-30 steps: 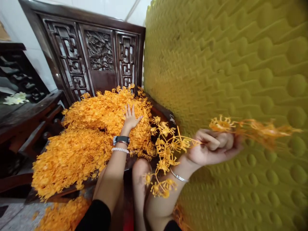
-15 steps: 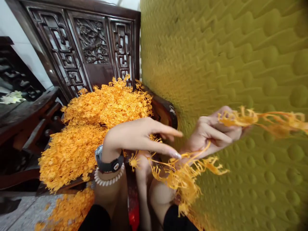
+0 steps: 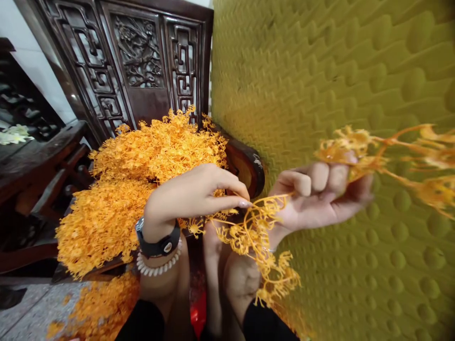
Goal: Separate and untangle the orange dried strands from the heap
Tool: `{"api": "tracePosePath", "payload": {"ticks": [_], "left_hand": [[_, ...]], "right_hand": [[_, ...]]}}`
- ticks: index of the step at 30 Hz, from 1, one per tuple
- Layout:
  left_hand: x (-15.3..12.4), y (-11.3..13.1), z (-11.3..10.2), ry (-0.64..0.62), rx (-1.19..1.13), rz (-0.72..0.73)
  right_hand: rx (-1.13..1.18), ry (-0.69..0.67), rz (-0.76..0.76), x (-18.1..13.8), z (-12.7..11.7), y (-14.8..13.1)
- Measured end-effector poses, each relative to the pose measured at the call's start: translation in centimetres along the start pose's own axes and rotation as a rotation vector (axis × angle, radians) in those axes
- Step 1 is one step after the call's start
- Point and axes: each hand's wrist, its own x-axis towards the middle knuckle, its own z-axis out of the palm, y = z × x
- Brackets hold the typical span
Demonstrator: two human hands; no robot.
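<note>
My left hand (image 3: 202, 189), with a dark watch and a pale coiled band on the wrist, pinches thumb and forefinger on the thin stem of an orange plastic flower sprig (image 3: 263, 255). This sprig hangs down in front of my right wrist. Further right, my right hand (image 3: 313, 199) is turned palm-up with curled fingers, closed on another orange plastic flower sprig (image 3: 350, 147). Its branches reach to the right edge and are partly blurred. One stem from the left sprig runs to the right palm; whether the two sprigs are joined I cannot tell.
A large heap of orange plastic flower sprigs (image 3: 159, 151) lies on a dark wooden seat against a carved backrest (image 3: 142, 52). More orange pieces (image 3: 106, 303) lie on the speckled floor. A yellow-green bumpy padded surface (image 3: 337, 71) rises along the right. Something red (image 3: 197, 312) shows between the legs.
My left thumb and forefinger have closed on the stem and drawn it left and up. My right hand has rolled palm-up, raising its sprig; the hanging sprig has shifted left.
</note>
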Motion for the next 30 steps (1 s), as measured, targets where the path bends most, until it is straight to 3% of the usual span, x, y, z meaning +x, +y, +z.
{"api": "tracePosePath", "payload": {"ticks": [4, 9, 13, 15, 20, 23, 25, 28, 30], "left_hand": [[-0.4, -0.5, -0.3, 0.106, 0.039, -0.047], [-1.5, -0.6, -0.8, 0.409, 0.025, -0.134], [-1.3, -0.6, -0.5, 0.727, -0.193, 0.002], [-0.9, -0.6, -0.2, 0.82, -0.264, 0.074], [-0.1, -0.3, 0.0, 0.731, -0.09, 0.014], [-0.2, 0.0, 0.1, 0.654, -0.008, 0.001], [-0.2, 0.2, 0.4, 0.665, -0.026, 0.0], [-0.2, 0.2, 0.6, 0.782, -0.061, 0.014], [-0.3, 0.0, 0.6, 0.883, -0.101, 0.071]], "right_hand": [[-0.342, 0.053, 0.09, -0.2, 0.3, 0.8], [-0.683, -0.003, 0.276, -0.5, 0.5, 1.7], [-0.723, 0.08, 0.451, -0.9, 0.4, 2.4], [-0.658, 0.094, 0.545, -1.0, 0.3, 2.5], [-0.448, -0.027, 0.778, -0.5, -0.2, 2.3], [-0.442, -0.086, 0.876, -0.6, -0.1, 2.7], [-0.535, -0.078, 0.847, -1.1, 0.1, 3.3], [-0.768, -0.006, 0.592, -2.3, 0.4, 4.2], [-0.882, -0.073, 0.47, -3.1, 0.5, 4.7]]}}
